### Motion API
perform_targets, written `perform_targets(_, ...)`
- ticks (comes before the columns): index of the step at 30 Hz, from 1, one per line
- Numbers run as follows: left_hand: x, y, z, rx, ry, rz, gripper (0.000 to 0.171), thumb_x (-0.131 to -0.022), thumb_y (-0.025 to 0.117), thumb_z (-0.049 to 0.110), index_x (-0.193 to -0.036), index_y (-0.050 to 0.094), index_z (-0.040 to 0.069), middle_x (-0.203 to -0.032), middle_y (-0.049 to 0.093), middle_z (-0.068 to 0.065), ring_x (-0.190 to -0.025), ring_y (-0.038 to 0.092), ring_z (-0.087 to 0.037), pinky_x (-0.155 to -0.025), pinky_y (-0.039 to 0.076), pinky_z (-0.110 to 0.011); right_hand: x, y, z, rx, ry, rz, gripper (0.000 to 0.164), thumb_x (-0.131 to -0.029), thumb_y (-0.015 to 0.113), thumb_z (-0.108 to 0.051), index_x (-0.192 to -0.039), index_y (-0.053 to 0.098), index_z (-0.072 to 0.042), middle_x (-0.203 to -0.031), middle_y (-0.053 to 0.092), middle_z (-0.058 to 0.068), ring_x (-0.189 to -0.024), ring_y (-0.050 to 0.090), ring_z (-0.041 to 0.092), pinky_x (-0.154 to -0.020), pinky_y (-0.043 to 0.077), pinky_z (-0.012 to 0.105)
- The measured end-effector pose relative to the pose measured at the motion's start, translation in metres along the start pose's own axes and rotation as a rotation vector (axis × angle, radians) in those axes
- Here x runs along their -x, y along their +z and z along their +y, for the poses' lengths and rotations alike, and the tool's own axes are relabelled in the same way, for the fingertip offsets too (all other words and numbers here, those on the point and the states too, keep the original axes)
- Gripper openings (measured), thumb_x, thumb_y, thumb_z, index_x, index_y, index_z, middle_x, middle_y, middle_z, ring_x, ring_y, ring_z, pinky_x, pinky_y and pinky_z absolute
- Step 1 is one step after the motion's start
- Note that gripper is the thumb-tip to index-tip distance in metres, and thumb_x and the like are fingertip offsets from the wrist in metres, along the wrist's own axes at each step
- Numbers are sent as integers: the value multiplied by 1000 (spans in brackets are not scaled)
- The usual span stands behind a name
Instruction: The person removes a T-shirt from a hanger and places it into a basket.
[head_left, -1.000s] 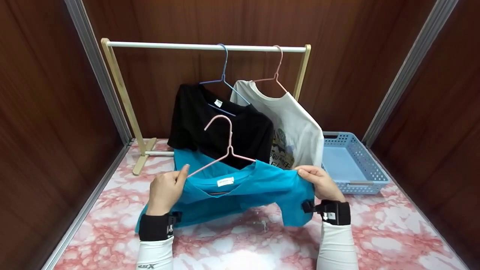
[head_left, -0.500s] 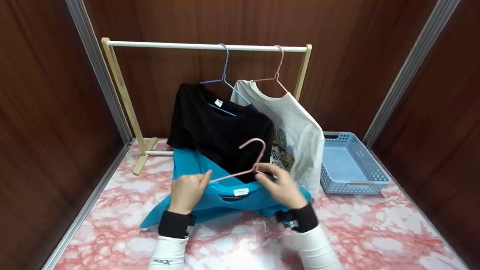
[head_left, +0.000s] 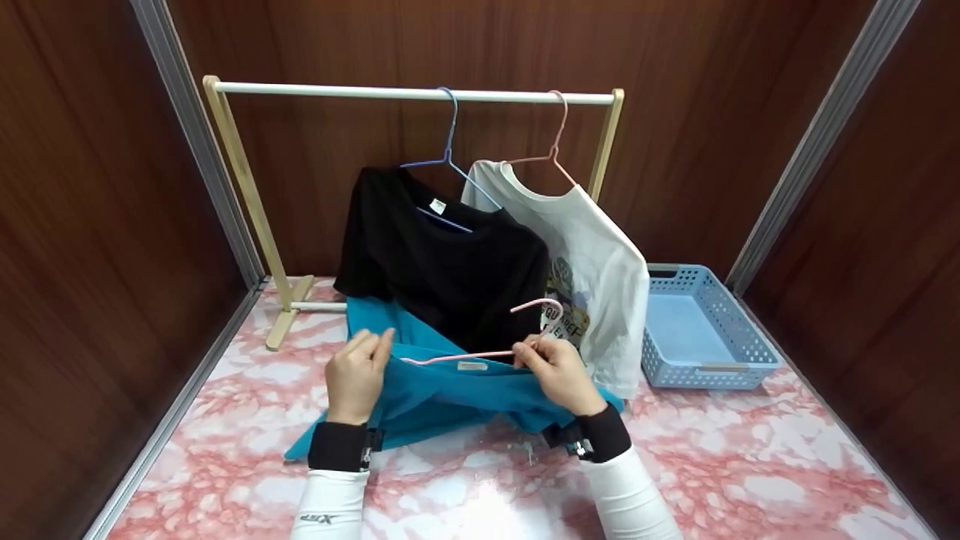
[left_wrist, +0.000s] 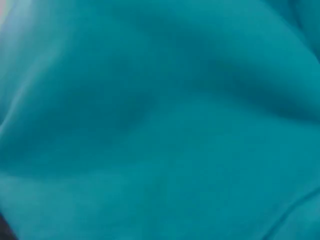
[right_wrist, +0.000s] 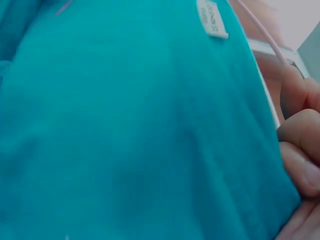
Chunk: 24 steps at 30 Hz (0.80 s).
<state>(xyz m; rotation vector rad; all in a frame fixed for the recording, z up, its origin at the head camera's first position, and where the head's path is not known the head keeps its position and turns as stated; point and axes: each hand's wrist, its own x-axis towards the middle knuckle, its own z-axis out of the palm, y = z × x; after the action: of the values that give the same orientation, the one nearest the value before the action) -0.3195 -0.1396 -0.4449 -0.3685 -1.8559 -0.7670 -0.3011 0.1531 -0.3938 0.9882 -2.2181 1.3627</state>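
Observation:
A turquoise T-shirt (head_left: 465,394) with a white neck label (head_left: 472,366) stretches between the two hands, and its cloth fills most of both wrist views. My left hand (head_left: 355,379) grips the shirt's left shoulder, where one arm of a pink hanger (head_left: 457,356) runs into the fabric. The fingers of my right hand (head_left: 561,375) pinch the hanger near the base of its hook, which tips up and left above them. In the right wrist view, the curled right fingers (right_wrist: 302,130) hold the pink wire beside the shirt's neckline. The hanger's far arm is hidden.
Behind the hands stands a clothes rack with a white rail (head_left: 330,91) and wooden legs. A black T-shirt (head_left: 435,262) on a blue hanger and a white T-shirt (head_left: 607,262) on a pink hanger hang there. A blue basket (head_left: 712,367) sits at right on the marbled tabletop (head_left: 750,450).
My right hand has left the shirt's right shoulder and taken hold of the hanger below its hook. The hanger has shifted right and down, its hook tipping lower. The shirt's right side has dropped.

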Motion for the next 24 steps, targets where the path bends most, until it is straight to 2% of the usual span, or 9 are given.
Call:
perform_targets(3, 2, 1, -6, 47, -39, 38, 46, -85, 67, 9, -52, 35, 12, -56, 25, 4, -47, 16, -4, -42, 14, -20, -1, -2, 5, -29, 12, -8, 26, -95, 51, -2, -73, 64, 6, -63, 53, 20, -51, 36, 5, -49, 32, 22)
perform_targets(8, 6, 1, -11, 111, -125, 64, 46, -87, 65, 9, -52, 35, 11, -55, 26, 4, -47, 19, -3, -44, 15, -20, -2, -4, 9, -77, 31, -31, 28, -95, 50, -3, -73, 63, 8, -58, 46, 15, -47, 32, 6, -45, 28, 24)
perform_targets(13, 8, 2, -16, 171, -216, 59, 49, -90, 62, 12, -51, 32, 9, -53, 24, 3, -45, 19, -6, -44, 15, -23, -3, -5, 12, -119, 60, -30, 28, -96, 49, -2, -74, 63, 9, -59, 45, 18, -45, 33, 9, -44, 27, 23)
perform_targets(16, 11, 3, -19, 180, -294, 34, 51, -92, 60, 15, -51, 29, 9, -52, 21, 4, -44, 17, -8, -44, 13, -25, -4, -4, 14, -169, 70, 22, 27, -95, 48, 1, -74, 62, 12, -61, 48, 23, -48, 38, 11, -47, 31, 20)
perform_targets(19, 15, 5, -23, 173, -388, -48, 52, -93, 58, 19, -51, 29, 11, -51, 19, 6, -43, 15, -8, -44, 12, -25, -5, -4, 18, -289, 62, 119, 27, -95, 45, 4, -75, 58, 16, -57, 43, 19, -49, 36, 10, -48, 30, 20)
perform_targets(22, 21, 8, -24, 145, -464, -185, 52, -95, 55, 26, -52, 30, 13, -51, 19, 7, -44, 15, -8, -45, 13, -24, -6, -6, 25, -419, 29, 217, 26, -95, 41, 8, -77, 55, 20, -52, 35, 10, -46, 31, 9, -45, 24, 22)
perform_targets(24, 24, 10, -23, 131, -493, -267, 51, -96, 53, 28, -52, 31, 14, -51, 20, 7, -44, 17, -9, -44, 14, -25, -6, -8, 32, -470, 3, 279, 27, -96, 39, 9, -78, 55, 20, -53, 34, 6, -46, 31, 9, -45, 23, 23)
